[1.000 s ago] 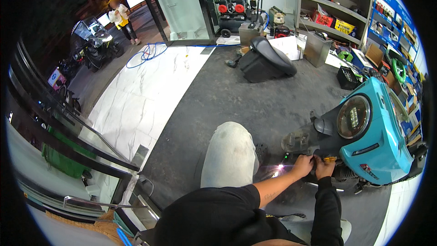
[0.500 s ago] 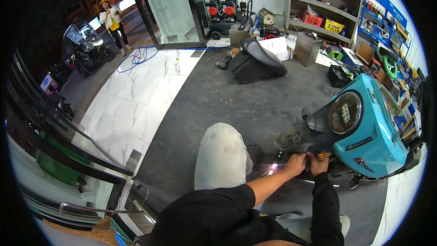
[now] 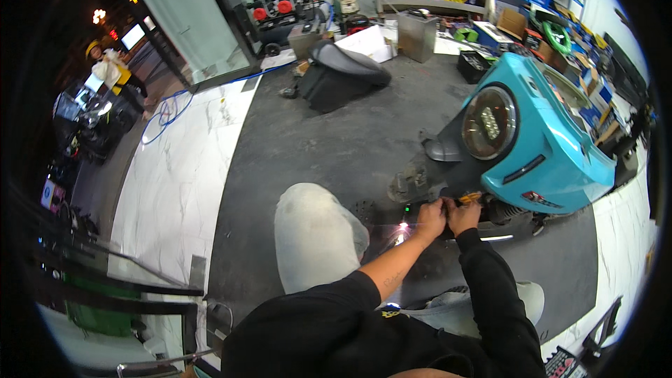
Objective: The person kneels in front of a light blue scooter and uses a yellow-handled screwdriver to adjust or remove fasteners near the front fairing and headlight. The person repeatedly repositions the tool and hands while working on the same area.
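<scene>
Just under the front of a turquoise scooter [image 3: 553,143], my left hand [image 3: 432,219] and my right hand [image 3: 463,218] meet with fingertips pinched. What the left fingers grip at the dark parts between the hands is too small to make out. An orange-yellow piece [image 3: 470,197] shows at the top of my right hand; its kind is unclear, and the fingers hide part of it. The scooter leans over with its round headlight [image 3: 489,122] toward the left. Left of the hands lies the dirty dark front mudguard [image 3: 411,180]. A bright light [image 3: 402,227] glows low beside my left wrist.
A black scooter seat [image 3: 339,77] rests on the dark floor mat [image 3: 308,143]. Behind it stand a metal box [image 3: 417,36] and a compressor [image 3: 280,17]. Cluttered parts fill the far right. Glass doors [image 3: 192,21] stand at left; a person [image 3: 112,70] is outside.
The whole view has shifted, so the scooter and seat appear further left and higher. Both hands stay together at the same spot under the scooter's front, with no clear change of grip.
</scene>
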The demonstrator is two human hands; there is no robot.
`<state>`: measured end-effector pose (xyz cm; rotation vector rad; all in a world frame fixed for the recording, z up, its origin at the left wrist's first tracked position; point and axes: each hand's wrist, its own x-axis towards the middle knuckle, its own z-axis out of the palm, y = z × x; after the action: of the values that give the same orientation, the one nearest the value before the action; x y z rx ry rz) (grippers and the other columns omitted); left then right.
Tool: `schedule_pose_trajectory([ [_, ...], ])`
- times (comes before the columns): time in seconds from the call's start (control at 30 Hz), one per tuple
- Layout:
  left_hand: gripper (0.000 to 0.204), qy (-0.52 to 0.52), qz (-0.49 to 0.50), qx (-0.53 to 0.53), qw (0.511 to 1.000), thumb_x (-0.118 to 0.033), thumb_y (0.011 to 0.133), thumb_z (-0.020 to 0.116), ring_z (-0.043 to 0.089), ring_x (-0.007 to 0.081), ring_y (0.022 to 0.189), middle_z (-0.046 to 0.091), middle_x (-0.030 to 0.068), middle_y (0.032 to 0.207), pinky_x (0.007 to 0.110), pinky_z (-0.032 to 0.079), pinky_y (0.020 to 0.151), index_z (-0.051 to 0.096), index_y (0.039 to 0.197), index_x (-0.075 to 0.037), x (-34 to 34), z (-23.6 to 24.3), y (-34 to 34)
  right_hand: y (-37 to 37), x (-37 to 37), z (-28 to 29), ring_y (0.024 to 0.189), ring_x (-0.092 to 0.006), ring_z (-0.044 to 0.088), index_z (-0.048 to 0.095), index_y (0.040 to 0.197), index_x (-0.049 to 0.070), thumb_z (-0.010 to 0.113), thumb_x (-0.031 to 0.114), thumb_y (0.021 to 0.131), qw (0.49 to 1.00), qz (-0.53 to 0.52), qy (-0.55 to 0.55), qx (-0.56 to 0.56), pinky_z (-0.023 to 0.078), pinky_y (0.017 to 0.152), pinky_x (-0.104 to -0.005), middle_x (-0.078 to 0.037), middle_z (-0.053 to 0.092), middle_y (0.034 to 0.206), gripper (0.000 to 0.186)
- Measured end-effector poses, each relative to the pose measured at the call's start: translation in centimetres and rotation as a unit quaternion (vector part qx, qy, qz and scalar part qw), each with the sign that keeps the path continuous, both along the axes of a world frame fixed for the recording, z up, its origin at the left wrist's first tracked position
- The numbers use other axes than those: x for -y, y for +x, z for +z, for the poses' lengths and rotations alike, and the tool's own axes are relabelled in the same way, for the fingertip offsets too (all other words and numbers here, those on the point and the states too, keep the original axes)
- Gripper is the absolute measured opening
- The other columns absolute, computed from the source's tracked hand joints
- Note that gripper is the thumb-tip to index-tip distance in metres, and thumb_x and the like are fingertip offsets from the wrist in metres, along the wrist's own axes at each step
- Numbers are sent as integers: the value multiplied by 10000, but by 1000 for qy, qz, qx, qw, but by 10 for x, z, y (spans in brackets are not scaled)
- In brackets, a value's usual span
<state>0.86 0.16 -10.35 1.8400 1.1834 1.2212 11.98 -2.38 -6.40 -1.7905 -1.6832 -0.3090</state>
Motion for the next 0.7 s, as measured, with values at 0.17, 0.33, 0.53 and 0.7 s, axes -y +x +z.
schedule_pose_trajectory([
  [0.17, 140, 4, 12, -46, 999, -86, 830, 605, 669, 437, 773, 674, 252, 808, 504, 524, 674, 688, 914, -10, -1, 1, -4, -2, 1, 8, 680, -397, 656, 669, 617, 14, 728, 310, 849, 995, 30, -66, -75, 502, 641, -487, -186, 658, 650, 380],
  [0.33, 142, 67, 49, -31, 996, -108, 855, 613, 654, 444, 725, 653, 264, 761, 500, 513, 637, 658, 869, 26, 5, 8, -2, 1, -1, 22, 671, -390, 660, 653, 651, -13, 740, 312, 850, 980, 74, -79, -167, 502, 621, -475, -193, 665, 665, 391],
  [0.53, 160, -35, -12, -56, 998, -141, 901, 592, 647, 467, 794, 668, 258, 829, 516, 515, 707, 658, 943, -1, -1, 13, -6, 12, 4, 38, 715, -386, 675, 687, 745, -29, 766, 225, 821, 947, 97, -95, -292, 527, 665, -468, -185, 698, 741, 277],
  [0.7, 289, -232, -190, -14, 954, -228, 973, 555, 652, 425, 1023, 681, 254, 1066, 451, 512, 874, 625, 1120, 10, -25, -7, -12, 24, 2, 24, 719, -388, 651, 731, 748, 56, 716, 352, 846, 981, 95, -104, -136, 485, 637, -505, -156, 665, 659, 312],
])
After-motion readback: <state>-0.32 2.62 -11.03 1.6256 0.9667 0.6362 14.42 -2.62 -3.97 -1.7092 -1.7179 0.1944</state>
